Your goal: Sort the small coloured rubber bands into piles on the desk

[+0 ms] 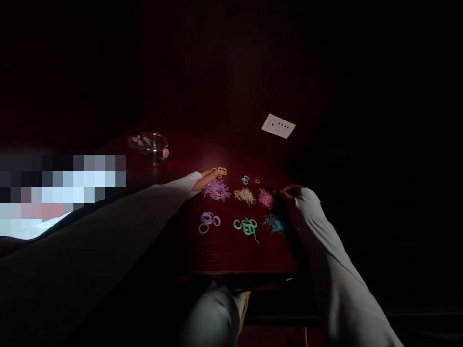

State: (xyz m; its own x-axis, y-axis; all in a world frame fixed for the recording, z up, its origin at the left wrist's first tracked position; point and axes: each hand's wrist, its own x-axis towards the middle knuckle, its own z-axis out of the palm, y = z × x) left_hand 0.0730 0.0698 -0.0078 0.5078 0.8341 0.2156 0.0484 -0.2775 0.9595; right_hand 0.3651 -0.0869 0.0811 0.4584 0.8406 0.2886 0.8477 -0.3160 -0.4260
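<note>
Jar contents unclear; left grip at rings, closure unclear; right grip pinching band.

Small coloured loops lie in separate groups, in three rough rows. Farthest: clustered round yellow rings, a few pale blue rings, one small orange ring. Middle: tangled heaps of thin lilac bands, cream bands and pink bands, with a thin pale strand, shape unclear, just right of the pink. Nearest: thick lilac rings, thick green rings trailing one strand, tangled thin blue bands.
</note>
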